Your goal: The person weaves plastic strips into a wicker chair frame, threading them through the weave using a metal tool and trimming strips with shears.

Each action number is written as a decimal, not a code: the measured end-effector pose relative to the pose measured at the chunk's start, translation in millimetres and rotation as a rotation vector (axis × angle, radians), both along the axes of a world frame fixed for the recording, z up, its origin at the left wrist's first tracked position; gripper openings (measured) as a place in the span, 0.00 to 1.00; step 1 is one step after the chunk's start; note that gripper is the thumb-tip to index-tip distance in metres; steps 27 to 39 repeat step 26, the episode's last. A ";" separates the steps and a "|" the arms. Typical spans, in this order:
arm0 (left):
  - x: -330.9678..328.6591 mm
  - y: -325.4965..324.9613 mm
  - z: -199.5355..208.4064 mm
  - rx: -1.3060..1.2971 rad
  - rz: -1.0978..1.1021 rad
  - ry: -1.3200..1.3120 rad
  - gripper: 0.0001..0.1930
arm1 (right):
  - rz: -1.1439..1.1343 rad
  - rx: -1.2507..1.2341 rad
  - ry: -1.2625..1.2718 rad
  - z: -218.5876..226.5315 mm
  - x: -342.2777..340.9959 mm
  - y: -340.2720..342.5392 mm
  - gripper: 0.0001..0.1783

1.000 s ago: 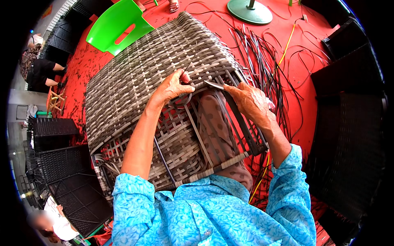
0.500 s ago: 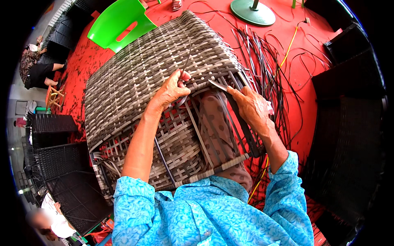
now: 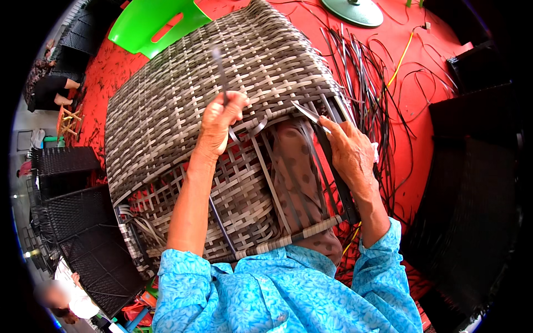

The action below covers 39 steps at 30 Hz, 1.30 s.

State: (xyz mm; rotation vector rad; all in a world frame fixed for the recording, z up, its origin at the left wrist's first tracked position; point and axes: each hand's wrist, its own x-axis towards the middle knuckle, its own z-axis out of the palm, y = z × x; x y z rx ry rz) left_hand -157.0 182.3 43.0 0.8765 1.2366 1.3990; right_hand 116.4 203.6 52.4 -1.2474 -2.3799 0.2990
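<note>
A woven wicker furniture piece (image 3: 194,94) in brown and grey rests over my lap, its near side partly woven, with loose strips and bare frame showing. Above its near edge, my left hand (image 3: 219,122) is closed round a thin dark strip (image 3: 222,72) that stands up blurred from the fist. My right hand (image 3: 352,152) grips a knife (image 3: 305,112), with its pointed metal blade over the right end of the woven edge and its handle hidden in the palm. A curled light strip (image 3: 259,126) sticks out of the weave between my hands.
A green plastic chair (image 3: 161,25) stands beyond the wicker piece. Many loose dark strips (image 3: 361,72) lie on the red floor (image 3: 413,105) at the right, near a yellow cable (image 3: 401,60). Dark woven furniture (image 3: 466,188) lines both sides; other people sit at the left.
My left hand has moved left with the strip, which now points up and left. The knife has shifted slightly right. The view has shifted a little.
</note>
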 end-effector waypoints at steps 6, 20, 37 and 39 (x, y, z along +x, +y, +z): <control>-39.1 -3.1 -36.4 0.209 0.216 -0.551 0.19 | -0.015 -0.043 -0.011 -14.9 -29.3 14.5 0.17; -169.5 -63.0 -71.6 0.388 0.210 -0.588 0.21 | -0.044 -0.012 -0.085 -57.0 -92.0 28.0 0.18; -179.8 -69.1 -82.3 0.284 -0.025 -0.494 0.26 | -0.060 -0.001 -0.112 -67.3 -99.2 28.4 0.18; -179.8 -69.1 -82.3 0.284 -0.025 -0.494 0.26 | -0.060 -0.001 -0.112 -67.3 -99.2 28.4 0.18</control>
